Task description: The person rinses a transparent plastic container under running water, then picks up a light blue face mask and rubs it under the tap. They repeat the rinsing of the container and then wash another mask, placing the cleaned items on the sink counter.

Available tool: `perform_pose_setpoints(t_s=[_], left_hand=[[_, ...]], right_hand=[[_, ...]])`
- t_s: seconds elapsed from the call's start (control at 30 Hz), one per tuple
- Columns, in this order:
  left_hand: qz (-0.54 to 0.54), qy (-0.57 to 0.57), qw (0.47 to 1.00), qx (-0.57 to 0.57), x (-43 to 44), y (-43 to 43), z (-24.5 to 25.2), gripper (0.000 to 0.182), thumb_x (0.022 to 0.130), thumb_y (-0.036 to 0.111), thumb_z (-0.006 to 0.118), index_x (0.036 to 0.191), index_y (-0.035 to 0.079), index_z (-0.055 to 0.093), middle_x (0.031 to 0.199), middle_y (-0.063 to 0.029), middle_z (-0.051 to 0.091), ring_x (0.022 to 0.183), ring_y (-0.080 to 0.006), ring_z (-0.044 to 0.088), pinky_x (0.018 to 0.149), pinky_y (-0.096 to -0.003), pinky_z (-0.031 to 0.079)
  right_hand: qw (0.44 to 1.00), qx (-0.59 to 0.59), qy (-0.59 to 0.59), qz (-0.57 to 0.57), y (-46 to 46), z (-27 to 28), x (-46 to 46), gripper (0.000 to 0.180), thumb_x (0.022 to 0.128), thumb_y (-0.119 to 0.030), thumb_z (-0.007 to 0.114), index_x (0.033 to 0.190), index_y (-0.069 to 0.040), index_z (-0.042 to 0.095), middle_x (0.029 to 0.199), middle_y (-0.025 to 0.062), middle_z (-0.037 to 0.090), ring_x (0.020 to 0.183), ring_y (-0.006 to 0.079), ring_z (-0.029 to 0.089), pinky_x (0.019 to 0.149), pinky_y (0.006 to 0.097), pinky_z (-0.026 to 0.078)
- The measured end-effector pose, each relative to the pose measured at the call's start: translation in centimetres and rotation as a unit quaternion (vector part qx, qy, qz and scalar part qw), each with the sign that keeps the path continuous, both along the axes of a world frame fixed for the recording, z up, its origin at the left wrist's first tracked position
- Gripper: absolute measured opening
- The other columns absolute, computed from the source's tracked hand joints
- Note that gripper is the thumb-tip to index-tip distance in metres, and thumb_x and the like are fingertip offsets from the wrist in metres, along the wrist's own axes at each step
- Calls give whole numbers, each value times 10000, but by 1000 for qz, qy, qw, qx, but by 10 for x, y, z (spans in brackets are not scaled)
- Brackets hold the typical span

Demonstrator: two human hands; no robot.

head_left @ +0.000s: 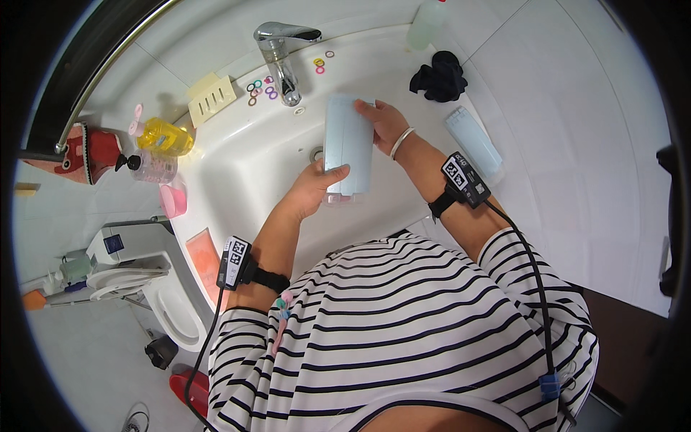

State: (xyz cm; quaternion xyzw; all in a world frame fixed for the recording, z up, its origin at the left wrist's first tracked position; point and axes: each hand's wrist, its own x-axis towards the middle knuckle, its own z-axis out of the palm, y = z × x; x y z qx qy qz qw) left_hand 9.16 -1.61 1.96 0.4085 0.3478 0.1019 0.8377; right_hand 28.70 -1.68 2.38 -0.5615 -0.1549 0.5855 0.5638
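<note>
Both hands hold a pale blue plastic case (348, 143) with a clear part at its near end, above the white washbasin (232, 183). My left hand (316, 186) grips its near left corner, thumb on top. My right hand (380, 124) holds its far right edge, thumb over the top face. Small coloured hair ties (271, 93) lie on the rim beside the chrome faucet (278, 59). A second pale blue case (474, 141) rests on the right rim. Near it lies a bunched black cloth (440, 76).
A yellow soap dish (212, 100), a bottle of yellow liquid (164, 136), a clear pump bottle (156, 166) and a pink cup (173, 201) stand at the left. A greenish bottle (425, 27) stands at the back right. A toilet (173, 302) is at lower left.
</note>
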Motion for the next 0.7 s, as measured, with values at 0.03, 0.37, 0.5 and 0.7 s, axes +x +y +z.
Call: perform_pose_setpoints(t_s=[0.03, 0.37, 0.5, 0.7], left_hand=[[0, 6, 1000, -16, 0, 0, -1, 572, 806, 284, 653, 1236, 7, 397, 1068, -89, 551, 930, -191, 569, 766, -341, 499], [37, 3, 999, 3, 3, -3, -8, 489, 821, 264, 640, 1187, 7, 442, 1034, -78, 568, 881, -181, 581, 715, -329, 513], [32, 24, 998, 57, 2, -6, -3, 449, 823, 257, 638, 1152, 7, 462, 1000, -79, 579, 841, -172, 582, 693, -326, 515], [43, -2, 997, 65, 4, -10, 3, 422, 822, 243, 640, 1129, 4, 478, 962, -73, 591, 823, -164, 582, 686, -334, 516]], right_hand=[[1000, -4, 4, -6, 0, -1, 0, 385, 800, -272, 649, 1036, -5, 505, 899, 64, 570, 761, 155, 555, 641, 302, 464], [995, 41, 84, -43, 1, 10, -14, 392, 824, -315, 614, 1036, 0, 513, 918, 84, 577, 827, 183, 571, 708, 322, 482], [993, 3, 114, -44, 8, 15, -12, 438, 841, -385, 571, 1032, 7, 527, 932, 91, 582, 837, 193, 569, 743, 325, 468], [995, -30, 27, -92, 15, 13, -20, 450, 820, -417, 596, 992, -2, 563, 929, 92, 599, 846, 219, 571, 785, 355, 451]])
